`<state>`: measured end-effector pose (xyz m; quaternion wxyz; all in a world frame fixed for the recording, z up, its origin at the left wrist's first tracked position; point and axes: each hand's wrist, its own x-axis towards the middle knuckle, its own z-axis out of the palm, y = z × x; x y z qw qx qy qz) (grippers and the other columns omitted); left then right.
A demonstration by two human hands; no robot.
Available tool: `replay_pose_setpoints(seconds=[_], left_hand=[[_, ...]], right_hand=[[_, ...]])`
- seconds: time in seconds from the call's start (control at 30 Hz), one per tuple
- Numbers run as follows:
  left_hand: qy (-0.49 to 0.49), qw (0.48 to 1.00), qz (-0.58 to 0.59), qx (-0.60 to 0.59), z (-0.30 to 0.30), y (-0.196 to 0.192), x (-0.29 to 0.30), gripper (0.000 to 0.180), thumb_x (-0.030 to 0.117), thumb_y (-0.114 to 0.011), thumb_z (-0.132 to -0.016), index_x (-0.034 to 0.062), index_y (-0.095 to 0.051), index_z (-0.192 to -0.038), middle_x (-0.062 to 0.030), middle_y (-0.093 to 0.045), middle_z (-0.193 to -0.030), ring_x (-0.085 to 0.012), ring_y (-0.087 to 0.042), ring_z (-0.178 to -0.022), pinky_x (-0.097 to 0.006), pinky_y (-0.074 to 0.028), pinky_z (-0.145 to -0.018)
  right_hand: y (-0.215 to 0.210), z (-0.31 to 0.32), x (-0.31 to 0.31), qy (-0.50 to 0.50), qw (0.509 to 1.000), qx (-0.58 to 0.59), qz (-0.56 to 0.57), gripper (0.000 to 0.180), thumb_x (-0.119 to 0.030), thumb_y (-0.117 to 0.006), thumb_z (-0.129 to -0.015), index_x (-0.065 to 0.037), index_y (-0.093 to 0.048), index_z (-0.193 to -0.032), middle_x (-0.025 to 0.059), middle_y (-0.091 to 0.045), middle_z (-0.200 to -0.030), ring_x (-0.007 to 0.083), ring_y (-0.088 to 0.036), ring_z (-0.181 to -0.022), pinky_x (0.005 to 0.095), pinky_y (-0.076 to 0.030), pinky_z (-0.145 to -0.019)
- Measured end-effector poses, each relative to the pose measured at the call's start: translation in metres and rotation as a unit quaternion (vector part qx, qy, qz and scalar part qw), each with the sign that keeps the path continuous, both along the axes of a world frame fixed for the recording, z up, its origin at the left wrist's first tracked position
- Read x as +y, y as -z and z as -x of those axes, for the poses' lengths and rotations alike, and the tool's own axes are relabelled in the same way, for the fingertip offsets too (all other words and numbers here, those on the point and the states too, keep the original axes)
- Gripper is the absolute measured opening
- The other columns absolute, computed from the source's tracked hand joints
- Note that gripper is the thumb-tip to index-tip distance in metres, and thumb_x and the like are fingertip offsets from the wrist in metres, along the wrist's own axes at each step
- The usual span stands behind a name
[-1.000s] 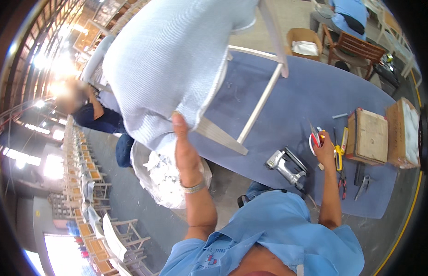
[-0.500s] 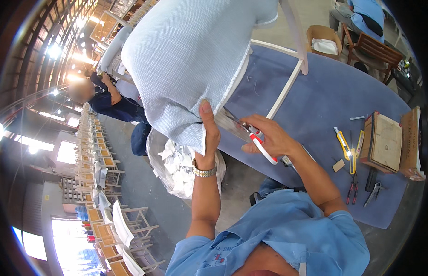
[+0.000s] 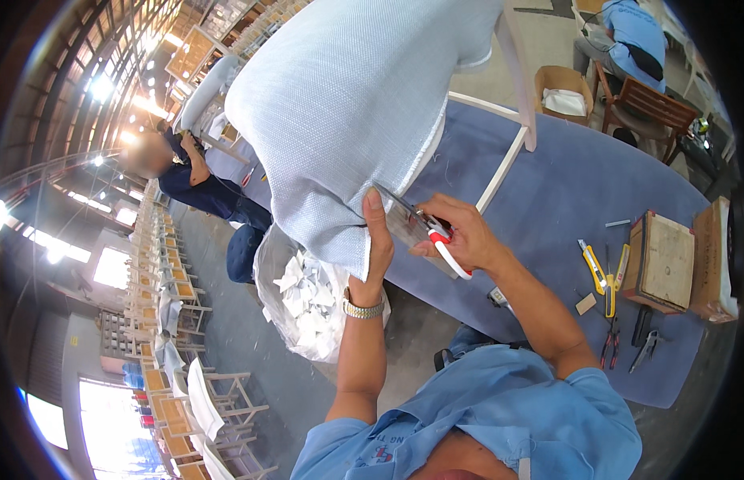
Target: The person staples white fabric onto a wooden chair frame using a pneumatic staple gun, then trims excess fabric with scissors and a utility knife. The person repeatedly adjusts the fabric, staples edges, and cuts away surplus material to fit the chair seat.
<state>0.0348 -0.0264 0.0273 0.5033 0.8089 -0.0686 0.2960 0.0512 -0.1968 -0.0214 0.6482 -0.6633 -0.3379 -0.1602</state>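
A chair with pale blue-grey woven upholstery fabric stands tipped on the table, its white wooden frame showing at the right. My left hand pinches the loose lower corner of the fabric, thumb on top; the fingers behind are hidden. In my right hand is a pair of scissors with red and white handles. Its blades lie at the fabric's edge, just above my left thumb, with one blade over the cloth.
The table has a blue-grey cover. At its right lie yellow utility knives, pliers and cardboard boxes. Below the fabric stands a bag of white scraps. One person works at left, another sits at far right.
The scissors' blades have moved up and left onto the fabric edge, beside my left thumb. The whole view has shifted slightly, and my left hand still grips the cloth.
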Motion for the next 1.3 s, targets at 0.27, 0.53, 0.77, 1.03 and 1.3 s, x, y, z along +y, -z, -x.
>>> replay_pose_setpoints(seconds=[0.27, 0.53, 0.77, 1.03, 1.3], left_hand=[[0.039, 0.998, 0.048, 0.004, 0.0, -0.003, -0.007, 0.052, 0.032, -0.062, -0.1, -0.0081, -0.053, -0.132, -0.0193, -0.058, -0.133, -0.0273, -0.056, -0.121, -0.036, -0.04, -0.105], [0.281, 0.84, 0.462, 0.038, -0.016, 0.07, 0.05, 0.074, 0.049, -0.058, -0.097, 0.0043, -0.034, -0.151, -0.0182, -0.042, -0.151, -0.0332, -0.044, -0.136, -0.046, -0.033, -0.116], [0.469, 0.728, 0.376, 0.329, -0.111, 0.065, 0.035, 0.078, 0.052, -0.048, -0.1, -0.0063, -0.031, -0.149, -0.0241, -0.056, -0.136, -0.034, -0.066, -0.108, -0.036, -0.059, -0.089], [0.691, 0.521, 0.282, 0.414, -0.118, -0.055, -0.024, 0.077, 0.053, -0.045, -0.101, -0.0034, -0.028, -0.151, -0.0249, -0.06, -0.129, -0.0307, -0.069, -0.102, -0.035, -0.058, -0.086], [0.712, 0.406, 0.345, 0.458, -0.119, -0.076, 0.012, 0.067, 0.032, -0.056, -0.101, -0.0069, -0.029, -0.149, -0.0125, -0.064, -0.104, -0.0216, -0.067, -0.09, -0.029, -0.058, -0.08]], right_hand=[[-0.003, 0.006, -0.018, 0.04, 0.998, -0.013, 0.053, 0.046, -0.03, -0.089, -0.071, -0.003, -0.068, -0.102, 0.01, -0.059, -0.08, 0.0245, -0.054, -0.068, 0.0339, -0.044, -0.062], [0.115, 0.067, -0.07, 0.182, 0.932, 0.192, 0.247, 0.045, -0.028, -0.083, -0.074, -0.009, -0.069, -0.113, 0.0136, -0.065, -0.102, 0.0342, -0.063, -0.095, 0.0426, -0.051, -0.08], [0.199, 0.107, -0.145, 0.391, 0.819, 0.285, 0.31, 0.054, -0.025, -0.079, -0.075, -0.011, -0.063, -0.125, 0.019, -0.064, -0.113, 0.0393, -0.061, -0.106, 0.0456, -0.05, -0.09], [0.187, 0.148, -0.118, 0.453, 0.787, 0.365, 0.203, 0.051, -0.029, -0.078, -0.08, -0.007, -0.065, -0.125, 0.0185, -0.072, -0.107, 0.0323, -0.072, -0.092, 0.041, -0.056, -0.083], [0.182, 0.16, -0.001, 0.447, 0.808, 0.366, 0.114, 0.041, -0.025, -0.073, -0.087, -0.007, -0.065, -0.123, 0.0132, -0.073, -0.103, 0.0229, -0.072, -0.084, 0.0345, -0.056, -0.076]])
